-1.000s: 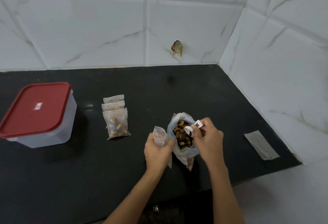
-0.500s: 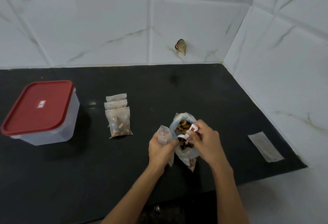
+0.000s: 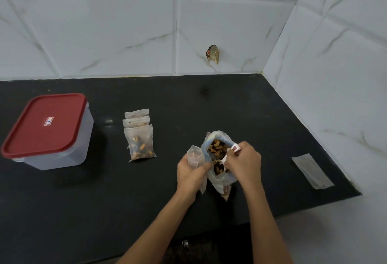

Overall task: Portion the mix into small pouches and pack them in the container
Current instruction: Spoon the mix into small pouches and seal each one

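The left hand (image 3: 191,174) has its grip clamped round a small pouch (image 3: 195,156), held upright with its mouth up. Just right of it, the right hand (image 3: 244,164) pinches a white scoop (image 3: 227,159), handle pointing up and away, inside the open bag of mix (image 3: 217,155) on the worktop (image 3: 209,100). Far left stands the lidded container (image 3: 48,131)

A home kitchen, by the look of it. A black stone tabletop (image 3: 209,100) runs into a corner of white marble-patterned wall tiles (image 3: 125,29) with grey grout lines. Near the tabletop's left edge stands a clear plastic food container (image 3: 62,150) with a red snap-on lid (image 3: 44,123). Nearer the middle lie small pouches of snack mix (image 3: 140,138), and an open bag of mix (image 3: 217,148) stands towards the front edge.
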`<state>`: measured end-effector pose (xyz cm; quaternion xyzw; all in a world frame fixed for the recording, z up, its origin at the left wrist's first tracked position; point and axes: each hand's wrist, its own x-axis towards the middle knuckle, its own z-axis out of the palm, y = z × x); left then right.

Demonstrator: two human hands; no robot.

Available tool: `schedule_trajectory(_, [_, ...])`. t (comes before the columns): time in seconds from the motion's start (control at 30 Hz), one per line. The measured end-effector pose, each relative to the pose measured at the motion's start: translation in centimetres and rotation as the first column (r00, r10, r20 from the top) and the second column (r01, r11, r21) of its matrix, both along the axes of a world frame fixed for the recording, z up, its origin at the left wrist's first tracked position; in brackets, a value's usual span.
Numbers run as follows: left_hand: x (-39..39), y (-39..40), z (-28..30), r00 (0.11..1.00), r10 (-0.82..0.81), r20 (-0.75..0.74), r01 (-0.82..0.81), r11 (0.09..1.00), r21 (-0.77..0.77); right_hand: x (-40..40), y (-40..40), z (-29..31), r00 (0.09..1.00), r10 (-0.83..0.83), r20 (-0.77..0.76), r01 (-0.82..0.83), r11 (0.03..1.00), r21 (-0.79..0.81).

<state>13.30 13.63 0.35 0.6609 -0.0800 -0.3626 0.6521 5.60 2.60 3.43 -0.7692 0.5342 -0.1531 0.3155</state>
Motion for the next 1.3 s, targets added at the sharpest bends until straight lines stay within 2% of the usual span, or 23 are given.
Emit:
schedule_trajectory(0.07, [0.0, 0.0, 0.4, 0.999, -0.021, 0.031, 0.021, 1.0, -0.012, -0.1, -0.2, -0.7, 0.979, -0.17, 0.117, 0.146, 0.971, 0.188])
schedule_trajectory(0.13, [0.0, 0.0, 0.6, 0.997, -0.049, 0.059, 0.05, 0.999, -0.016, -0.2, 0.2, -0.9, 0.904, -0.343, 0.255, 0.222, 0.887, 0.406])
schedule_trajectory(0.23, [0.1, -0.1, 0.5, 0.996, -0.063, 0.071, 0.063, 0.998, 0.001, -0.6, 0.8, -0.6, 0.787, -0.499, 0.362, 0.207, 0.768, 0.607])
schedule_trajectory(0.37, [0.0, 0.1, 0.6, 0.994, -0.057, 0.09, 0.054, 0.998, 0.034, -0.8, 1.1, -0.7, 0.658, -0.638, 0.399, 0.169, 0.642, 0.748])
schedule_trajectory(0.57, [0.0, 0.5, 0.5, 0.994, -0.041, 0.104, 0.036, 0.998, 0.053, -0.5, 1.3, -0.7, 0.574, -0.695, 0.433, 0.154, 0.61, 0.777])
schedule_trajectory(0.7, [0.1, 1.0, 0.5, 0.989, -0.036, 0.144, 0.024, 0.996, 0.088, -0.4, 1.1, -0.6, 0.554, -0.676, 0.486, 0.171, 0.664, 0.728])
schedule_trajectory(0.8, [0.1, 1.3, 0.9, 0.961, -0.055, 0.272, 0.016, 0.989, 0.145, -0.7, 1.0, -0.4, 0.581, -0.611, 0.538, 0.216, 0.753, 0.621])
schedule_trajectory(0.9, [0.3, 1.4, 1.7, 0.891, -0.055, 0.45, -0.026, 0.985, 0.172, -0.8, 1.1, -0.1, 0.634, -0.51, 0.581, 0.216, 0.838, 0.501])
schedule_trajectory(0.97, [0.4, 1.4, 2.1, 0.844, -0.064, 0.533, -0.028, 0.986, 0.163, -0.8, 1.2, 0.0, 0.656, -0.485, 0.578, 0.217, 0.855, 0.471])
schedule_trajectory(1.03, [0.4, 1.2, 2.6, 0.815, -0.074, 0.575, -0.023, 0.987, 0.159, -0.9, 1.2, 0.0, 0.618, -0.536, 0.575, 0.207, 0.817, 0.539])
schedule_trajectory(1.13, [0.4, 1.0, 3.1, 0.788, -0.089, 0.609, -0.005, 0.988, 0.151, -1.4, 1.1, 0.1, 0.553, -0.652, 0.519, 0.198, 0.708, 0.678])
schedule_trajectory(1.3, [0.2, 0.7, 3.3, 0.765, -0.119, 0.633, 0.02, 0.987, 0.162, -1.8, 0.6, 0.9, 0.479, -0.729, 0.488, 0.149, 0.616, 0.774])
